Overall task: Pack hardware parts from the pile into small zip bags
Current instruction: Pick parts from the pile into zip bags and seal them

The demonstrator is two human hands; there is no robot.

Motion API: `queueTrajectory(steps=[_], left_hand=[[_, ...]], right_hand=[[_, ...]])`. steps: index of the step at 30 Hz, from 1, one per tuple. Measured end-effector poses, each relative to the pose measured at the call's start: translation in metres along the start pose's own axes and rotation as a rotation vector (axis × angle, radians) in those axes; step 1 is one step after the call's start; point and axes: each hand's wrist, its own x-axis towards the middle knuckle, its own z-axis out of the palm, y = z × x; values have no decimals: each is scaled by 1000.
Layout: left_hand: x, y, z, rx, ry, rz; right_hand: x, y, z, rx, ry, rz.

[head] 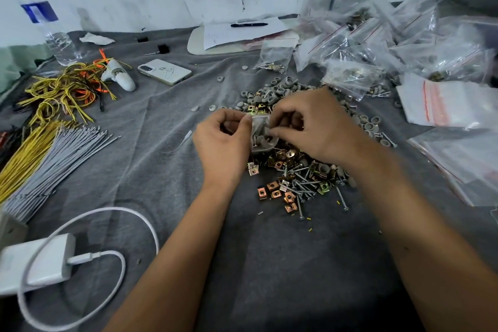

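Clear zip bag – btwn hands

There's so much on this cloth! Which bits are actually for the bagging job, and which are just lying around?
For the job: the small zip bag held by the left hand and right hand; the pile of hardware parts; filled bags; empty bags.

Lying about: phone, water bottle, charger, wires, pen.

pile of hardware parts at centre of the cloth-covered table. small zip bag above the pile, between left hand and right hand. filled bags behind right. wire bundles left. phone behind left. charger near left.
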Motion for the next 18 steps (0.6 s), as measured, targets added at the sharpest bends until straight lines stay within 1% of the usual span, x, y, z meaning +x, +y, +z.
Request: queueTrajectory(steps=[2, 3, 4, 7, 9, 14, 18], left_hand=[[2, -2, 0, -16, 40, -28], [3, -3, 0, -21, 58, -38], [4, -4, -1, -26, 75, -43], [5, -6, -2, -54, 113, -49], [6, -7, -3, -65, 120, -52], [7, -8, -3, -70, 107, -58], [7, -9, -3, -84, 105, -63]], right_hand=[[-1, 3, -5, 20, 24, 28], [-1, 5, -7, 7, 3, 45], [-1, 5, -8, -33, -57, 64], [0, -1, -6, -195, -367, 99], [0, -8, 0, -269, -476, 118], [4, -22, 4, -418, -502, 178], [6, -22, 6, -418, -519, 137]])
